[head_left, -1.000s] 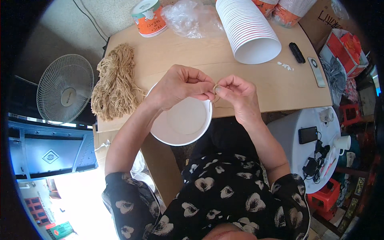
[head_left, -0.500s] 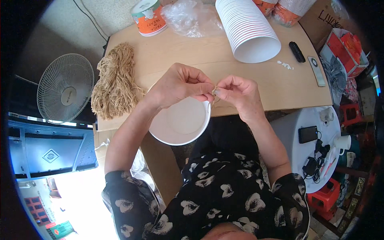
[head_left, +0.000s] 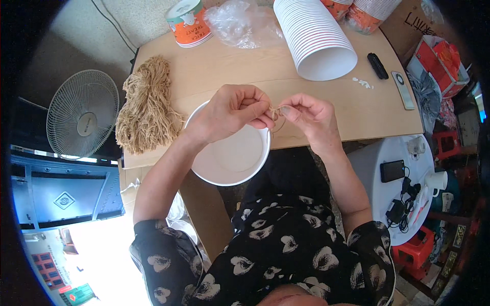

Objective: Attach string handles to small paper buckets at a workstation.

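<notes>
Between my two hands is a thin tan cord (head_left: 274, 113), with a small knot or loop near the fingertips. My left hand (head_left: 240, 109) is closed, pinching the cord between thumb and fingers above the rim of a white paper bucket (head_left: 232, 158). To its right, my right hand (head_left: 311, 117) pinches the other part of the cord with thumb and forefinger. The bucket leans at the table's front edge, its open mouth facing me, partly covered by my left hand and forearm. A bundle of tan cords (head_left: 148, 107) lies on the table at the left.
On the table (head_left: 245, 66) stand a stack of white buckets (head_left: 326, 56) lying tilted, an orange printed bucket (head_left: 189, 25), a clear plastic bag (head_left: 245, 23), a black object (head_left: 377, 66) and a remote (head_left: 403, 91). A fan (head_left: 84, 115) is at left, a round white stool (head_left: 398, 188) at right.
My right hand has shifted slightly right, away from my left, drawing the cord out between them. My left hand keeps its pinch almost in place.
</notes>
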A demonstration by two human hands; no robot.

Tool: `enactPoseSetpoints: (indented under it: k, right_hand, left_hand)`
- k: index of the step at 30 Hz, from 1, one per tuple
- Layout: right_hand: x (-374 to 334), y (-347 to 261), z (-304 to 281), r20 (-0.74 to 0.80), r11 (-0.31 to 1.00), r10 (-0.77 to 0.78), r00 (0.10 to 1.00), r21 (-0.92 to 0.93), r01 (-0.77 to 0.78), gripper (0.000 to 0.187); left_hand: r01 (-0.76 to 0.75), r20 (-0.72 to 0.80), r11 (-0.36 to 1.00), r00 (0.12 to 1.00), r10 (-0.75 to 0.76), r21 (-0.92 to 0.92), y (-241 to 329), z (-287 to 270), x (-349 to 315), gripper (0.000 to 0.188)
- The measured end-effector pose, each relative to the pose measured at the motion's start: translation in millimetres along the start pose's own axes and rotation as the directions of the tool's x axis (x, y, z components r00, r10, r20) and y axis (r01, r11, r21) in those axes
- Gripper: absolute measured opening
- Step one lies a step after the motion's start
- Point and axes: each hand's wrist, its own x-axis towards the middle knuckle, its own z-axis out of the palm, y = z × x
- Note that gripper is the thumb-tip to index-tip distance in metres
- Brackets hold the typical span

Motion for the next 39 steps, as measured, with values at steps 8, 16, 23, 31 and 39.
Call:
enactPoseSetpoints:
  k: [8, 16, 23, 31, 39]
  right_hand:
    - [-1, -5, -3, 0.011, 1.000, -0.014, 1.000, -0.023, 0.014, 0.015]
    - [2, -10, -5, -0.014, 0.997, -0.036, 0.999, -0.062, 0.035, 0.013]
    - [0, -6, -1, -0.099, 0.997, -0.075, 0.992, -0.022, 0.073, 0.014]
    - [-2, -15, -1, -0.078, 0.996, -0.077, 0.994, -0.060, 0.073, 0.016]
    - [-15, -30, -7, -0.099, 0.990, -0.125, 0.987, -0.073, 0.118, 0.017]
  left_hand:
    - [-0.016, 0.024, 1.000, 1.000, 0.016, 0.007, -1, 0, -1, 0.019]
    - [-0.009, 0.090, 0.998, 0.996, 0.004, 0.057, 7, 5, -6, 0.021]
    - [-0.027, 0.100, 1.000, 0.995, 0.027, -0.008, 0, 3, -4, 0.021]
    - [-0.096, 0.116, 0.995, 0.989, 0.091, 0.039, 1, 9, -4, 0.022]
    - [-0.179, 0.027, 0.969, 0.984, 0.177, 0.168, -8, 14, -6, 0.010]
